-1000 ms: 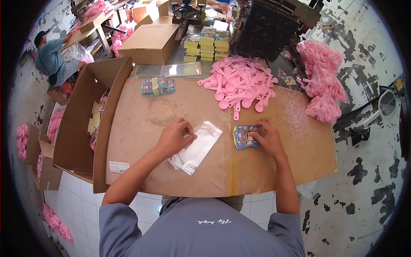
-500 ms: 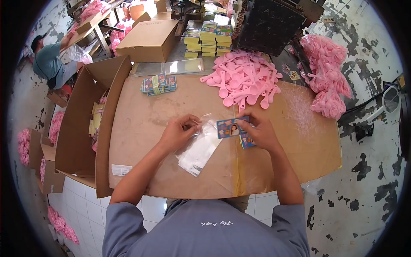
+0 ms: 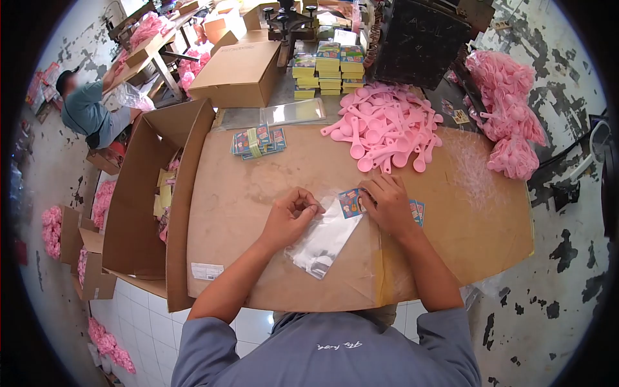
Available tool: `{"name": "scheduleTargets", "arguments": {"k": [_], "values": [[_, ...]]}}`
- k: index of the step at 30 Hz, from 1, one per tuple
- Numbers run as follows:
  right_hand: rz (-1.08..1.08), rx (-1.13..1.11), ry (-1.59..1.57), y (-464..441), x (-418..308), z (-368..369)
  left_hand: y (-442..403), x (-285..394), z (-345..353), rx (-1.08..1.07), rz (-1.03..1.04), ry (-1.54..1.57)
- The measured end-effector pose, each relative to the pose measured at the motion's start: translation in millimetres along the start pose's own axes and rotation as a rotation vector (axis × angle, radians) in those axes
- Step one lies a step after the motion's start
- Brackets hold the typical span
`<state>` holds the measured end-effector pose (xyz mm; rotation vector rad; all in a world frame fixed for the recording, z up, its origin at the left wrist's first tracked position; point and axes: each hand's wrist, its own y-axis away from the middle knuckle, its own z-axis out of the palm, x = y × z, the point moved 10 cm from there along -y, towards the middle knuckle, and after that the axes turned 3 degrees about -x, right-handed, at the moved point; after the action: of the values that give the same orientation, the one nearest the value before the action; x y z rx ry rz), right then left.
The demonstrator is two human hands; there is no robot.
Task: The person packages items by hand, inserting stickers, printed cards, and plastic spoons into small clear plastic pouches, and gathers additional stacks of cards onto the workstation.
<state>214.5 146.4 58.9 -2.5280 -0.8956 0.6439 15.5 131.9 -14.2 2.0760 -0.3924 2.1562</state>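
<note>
My left hand (image 3: 291, 218) has its thumb and fingers pinched together at the upper edge of a clear plastic bag (image 3: 327, 237). The bag lies slanted on the cardboard work surface, seemingly on top of other bags. In my right hand (image 3: 391, 206) is a blue printed card (image 3: 349, 202), held by its right end. The card's left part overlaps the top of the bag; whether it is inside the mouth I cannot tell. More printed cards (image 3: 418, 213) lie partly hidden behind my right hand. Beyond it rises a heap of pink measuring spoons (image 3: 387, 129).
A banded bundle of cards (image 3: 258, 142) lies at the back left, near a clear plastic sheet (image 3: 293, 112). Stacks of cards (image 3: 329, 64) stand behind. An open carton (image 3: 145, 200) borders the left side. Bagged pink spoons (image 3: 506, 97) sit at right. Another person (image 3: 90, 109) sits far left.
The card in my right hand has moved left onto the top of the bag, and its face has turned. My left hand stays at the bag's edge. The whole view has shifted slightly.
</note>
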Motion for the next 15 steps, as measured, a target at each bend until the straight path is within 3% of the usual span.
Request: {"name": "scheduleTargets", "arguments": {"k": [1,3,9,15], "values": [[0.016,0.001,-0.023,1,2,-1,0,-3,5,-0.026,-0.035,0.139],[0.047,0.006,-0.07,2,7,-4,-3,-4,6,-0.068,0.01,0.115],[0.474,0.153,-0.769,20,50,2,-4,-11,8,-0.064,-0.149,0.298],[0.499,0.16,-0.969,25,52,16,-2,-16,18,-0.085,-0.179,0.251]]}}
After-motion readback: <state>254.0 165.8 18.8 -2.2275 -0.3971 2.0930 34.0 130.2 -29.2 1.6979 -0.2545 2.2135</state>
